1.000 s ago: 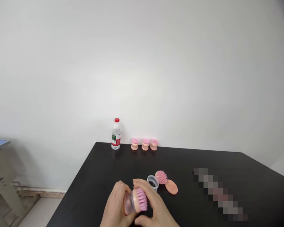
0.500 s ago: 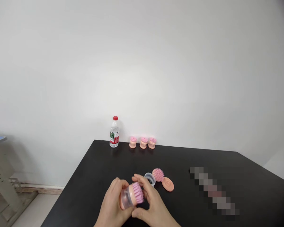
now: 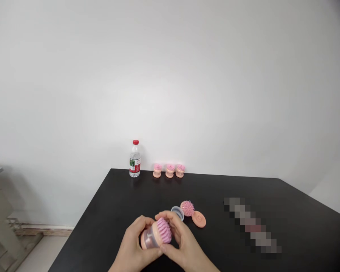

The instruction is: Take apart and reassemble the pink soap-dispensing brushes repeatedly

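Observation:
A brush with pink bristles, a peach rim and a clear body [image 3: 152, 237] lies tilted between my hands, bristles toward the right. My left hand [image 3: 134, 243] is wrapped round its clear body and peach base. On the bristle side, my right hand [image 3: 184, 241] grips the rim with thumb and fingers; some fingertips are hidden behind the brush. Just beyond my right hand are a clear cup-like ring [image 3: 177, 213], a loose pink bristle head [image 3: 187, 208] and a peach oval disc [image 3: 199, 219].
Three assembled pink brushes [image 3: 169, 170] stand along the back edge of the black table [image 3: 124, 196]. Left of them is a water bottle [image 3: 135, 160] with a red cap. A blurred-out strip [image 3: 252, 224] lies at the right. Another desk [image 3: 0, 207] stands far left.
My right hand has closed onto the bristle end of the brush, where its fingers were more apart before. The whole view has shifted slightly.

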Demonstrator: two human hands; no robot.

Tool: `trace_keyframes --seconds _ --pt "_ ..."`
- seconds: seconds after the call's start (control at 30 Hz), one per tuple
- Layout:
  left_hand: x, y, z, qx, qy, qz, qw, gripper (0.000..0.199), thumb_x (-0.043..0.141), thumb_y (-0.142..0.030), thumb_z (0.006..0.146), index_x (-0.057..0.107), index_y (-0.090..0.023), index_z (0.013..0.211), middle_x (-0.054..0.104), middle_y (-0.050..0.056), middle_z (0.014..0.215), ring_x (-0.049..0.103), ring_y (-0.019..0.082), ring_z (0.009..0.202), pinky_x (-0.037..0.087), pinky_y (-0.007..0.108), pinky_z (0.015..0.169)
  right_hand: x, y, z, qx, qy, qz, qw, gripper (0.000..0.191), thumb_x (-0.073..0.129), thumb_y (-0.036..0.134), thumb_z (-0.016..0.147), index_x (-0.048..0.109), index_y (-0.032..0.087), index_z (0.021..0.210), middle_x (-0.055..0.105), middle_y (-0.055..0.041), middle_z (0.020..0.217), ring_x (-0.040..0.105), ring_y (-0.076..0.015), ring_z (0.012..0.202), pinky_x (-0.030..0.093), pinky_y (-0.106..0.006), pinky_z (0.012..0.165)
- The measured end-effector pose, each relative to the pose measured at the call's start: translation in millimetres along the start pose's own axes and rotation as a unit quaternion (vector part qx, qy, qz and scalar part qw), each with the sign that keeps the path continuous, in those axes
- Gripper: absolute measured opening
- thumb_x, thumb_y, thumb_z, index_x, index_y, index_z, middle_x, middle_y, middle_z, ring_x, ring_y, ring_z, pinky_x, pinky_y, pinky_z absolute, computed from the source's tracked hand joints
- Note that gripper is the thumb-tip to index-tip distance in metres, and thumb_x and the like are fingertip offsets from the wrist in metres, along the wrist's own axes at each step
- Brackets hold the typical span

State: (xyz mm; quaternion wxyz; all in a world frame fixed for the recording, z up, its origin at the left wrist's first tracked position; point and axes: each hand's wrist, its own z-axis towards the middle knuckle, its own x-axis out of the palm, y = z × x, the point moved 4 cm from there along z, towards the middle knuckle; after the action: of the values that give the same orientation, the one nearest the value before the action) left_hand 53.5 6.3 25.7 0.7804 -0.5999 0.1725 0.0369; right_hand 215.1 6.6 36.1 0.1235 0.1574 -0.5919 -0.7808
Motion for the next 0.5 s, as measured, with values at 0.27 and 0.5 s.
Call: trace_keyframes --seconds 0.27,0.5 --pt "0.4 3.9 -4.5 0.079 -0.074 0.081 0.991 0.023 0.077 -0.035 0.074 0.063 -0.024 0.087 0.061 0.000 0.082 0.058 0.020 0.073 0.042 0.029 0.065 1.9 -34.2 5.2 0.064 -0.022 0.053 0.996 0.065 0.080 0.022 0.067 0.053 0.024 0.125 0.063 -0.0065 0.109 0.065 -0.0265 0.101 0.051 -0.040 0.085" --pt "6.0 1.5 -6.8 0.053 -0.049 0.057 0.996 0.029 0.080 -0.038 0.070 0.062 -0.023 0.089 0.064 0.000 0.083 0.059 0.019 0.072 0.043 0.029 0.065 -0.4 -20.8 0.4 0.058 -0.045 0.037 0.997 0.063 0.073 0.008 0.061 0.057 0.025 0.119 0.065 -0.0036 0.111 0.063 -0.0259 0.106 0.047 -0.040 0.094"
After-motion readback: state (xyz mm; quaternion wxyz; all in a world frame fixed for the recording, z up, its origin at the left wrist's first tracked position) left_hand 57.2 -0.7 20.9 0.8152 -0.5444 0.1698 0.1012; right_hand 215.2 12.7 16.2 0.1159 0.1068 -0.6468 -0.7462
